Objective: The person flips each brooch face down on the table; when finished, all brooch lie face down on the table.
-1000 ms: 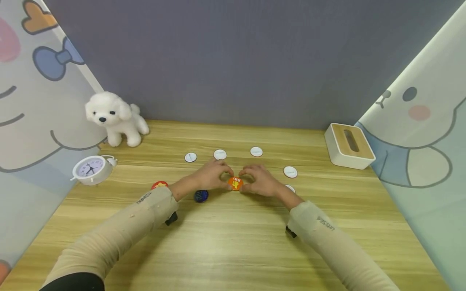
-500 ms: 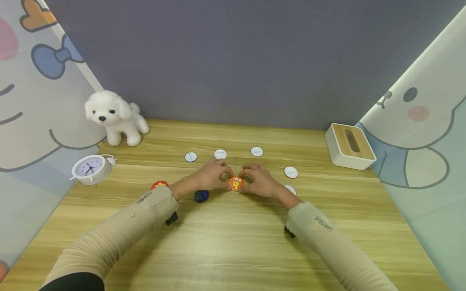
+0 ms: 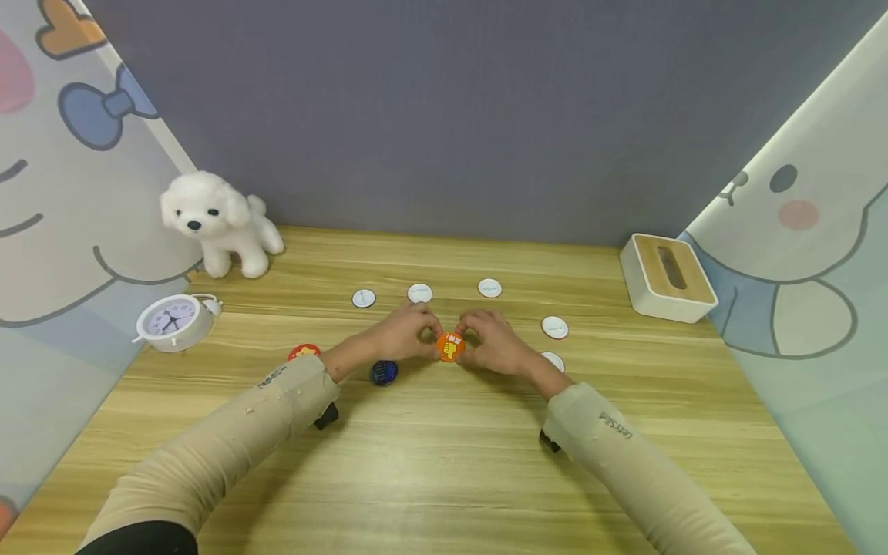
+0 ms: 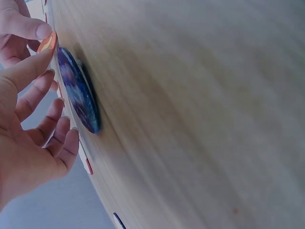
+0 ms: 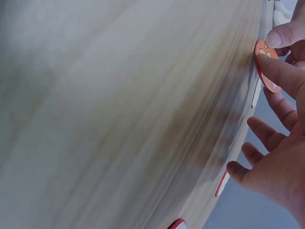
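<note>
Between my two hands, at the middle of the table in the head view, is a round orange badge [image 3: 450,348] with a yellow thumb picture and white lettering. My left hand [image 3: 405,333] pinches its left edge with thumb and forefinger, while my right hand [image 3: 494,343] pinches the opposite edge. In the right wrist view the badge [image 5: 269,71] stands tilted close over the table, and the other fingers spread loosely. A dark blue round badge [image 3: 384,373] lies just below my left wrist. Beside my left forearm lies a red badge with a yellow star [image 3: 304,352], partly covered by the sleeve.
Several white discs lie in an arc beyond the hands, among them one disc [image 3: 489,288] at the back and another disc [image 3: 555,327] at right. A white plush dog [image 3: 222,223] and an alarm clock [image 3: 173,322] stand left; a tissue box [image 3: 667,277] sits back right.
The hands and the orange badge have shifted very slightly away from me, and the badge's face has turned a little. The other things stay where they were.
</note>
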### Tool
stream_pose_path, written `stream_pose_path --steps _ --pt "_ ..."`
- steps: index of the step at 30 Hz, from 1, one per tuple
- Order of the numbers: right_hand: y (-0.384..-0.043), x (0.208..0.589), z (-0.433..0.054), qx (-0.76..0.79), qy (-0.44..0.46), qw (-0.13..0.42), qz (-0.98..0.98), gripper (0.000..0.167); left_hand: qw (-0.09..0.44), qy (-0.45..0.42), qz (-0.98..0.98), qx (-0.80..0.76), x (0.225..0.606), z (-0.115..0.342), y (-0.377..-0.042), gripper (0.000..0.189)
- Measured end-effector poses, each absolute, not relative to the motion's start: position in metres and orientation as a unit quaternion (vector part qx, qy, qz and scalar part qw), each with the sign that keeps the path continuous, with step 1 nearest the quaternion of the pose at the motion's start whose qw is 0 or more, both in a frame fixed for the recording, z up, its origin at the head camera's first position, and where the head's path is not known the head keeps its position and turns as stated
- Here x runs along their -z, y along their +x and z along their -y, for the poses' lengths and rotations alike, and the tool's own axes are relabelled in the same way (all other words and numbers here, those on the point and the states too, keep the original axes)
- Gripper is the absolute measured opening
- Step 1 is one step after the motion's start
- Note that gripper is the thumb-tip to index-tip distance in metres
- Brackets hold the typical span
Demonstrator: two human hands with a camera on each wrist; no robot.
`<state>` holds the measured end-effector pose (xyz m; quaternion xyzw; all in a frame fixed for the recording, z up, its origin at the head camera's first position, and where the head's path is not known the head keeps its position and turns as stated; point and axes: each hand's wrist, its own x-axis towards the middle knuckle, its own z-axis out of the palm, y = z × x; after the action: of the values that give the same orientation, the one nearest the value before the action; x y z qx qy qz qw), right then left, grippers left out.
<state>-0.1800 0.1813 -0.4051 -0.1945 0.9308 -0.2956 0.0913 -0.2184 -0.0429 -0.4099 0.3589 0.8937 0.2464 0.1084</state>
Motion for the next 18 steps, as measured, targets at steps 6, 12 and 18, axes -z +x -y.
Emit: stream_pose_path --steps 6,12,18 --pt "-0.1808 0.4050 -0.1811 0.310 -0.195 0.082 -0.927 0.019 0.099 0.364 -0.892 -0.251 0.4113 0.0426 -0.2200 0.019" --pt "-0.1802 0.4040 -0.1816 0.321 -0.197 0.066 -0.924 0.016 0.083 0.371 -0.890 -0.251 0.4103 0.0430 -0.2200 0.017" --pt "-0.1792 0.4043 -0.1817 0.334 -0.198 0.064 -0.919 0.014 0.072 0.379 -0.888 -0.251 0.4096 0.0458 -0.2181 0.017"
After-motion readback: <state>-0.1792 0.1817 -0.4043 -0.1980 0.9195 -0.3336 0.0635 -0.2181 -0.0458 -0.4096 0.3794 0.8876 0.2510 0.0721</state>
